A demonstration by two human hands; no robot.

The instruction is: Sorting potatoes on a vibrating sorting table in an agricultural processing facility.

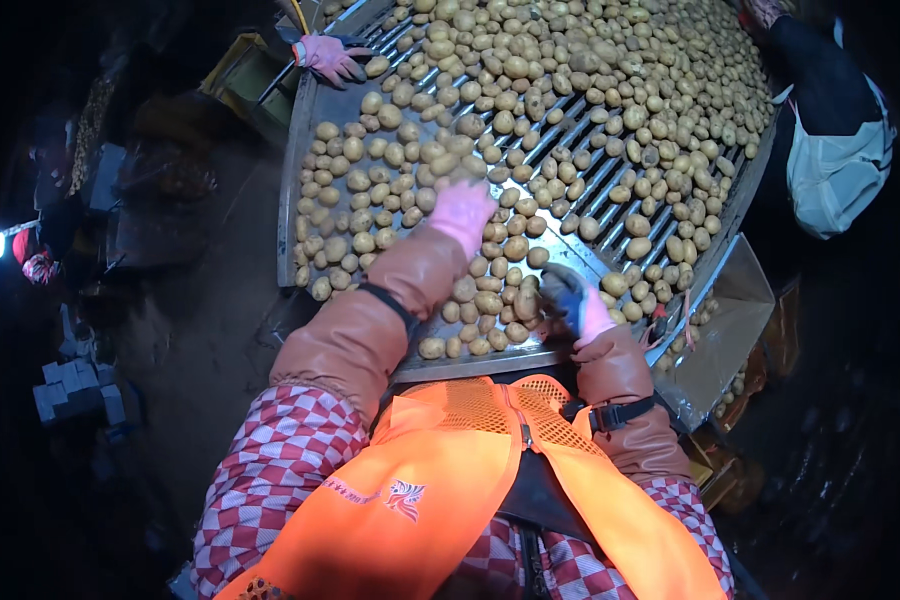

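Observation:
Many potatoes (370,195) lie loose on a metal sorting table in front of me. My left hand (462,205), in a pink glove, reaches over the potatoes near the middle. Its fingers are blurred and partly hidden, so what they hold cannot be told. Lower and to the right, my right hand (573,300) wears a pink glove with a dark coated palm. Its fingers are spread in a curve beside a small group of potatoes (523,303) near the table's front edge; those look slightly smeared. Bare metal plate (575,250) shows between the two hands.
Metal roller bars (595,190) carry more potatoes at the back. Another person's gloved hand (332,57) rests at the table's far left edge. At far right is another person's dark sleeve (835,85). An open cardboard box (725,340) stands by the right edge.

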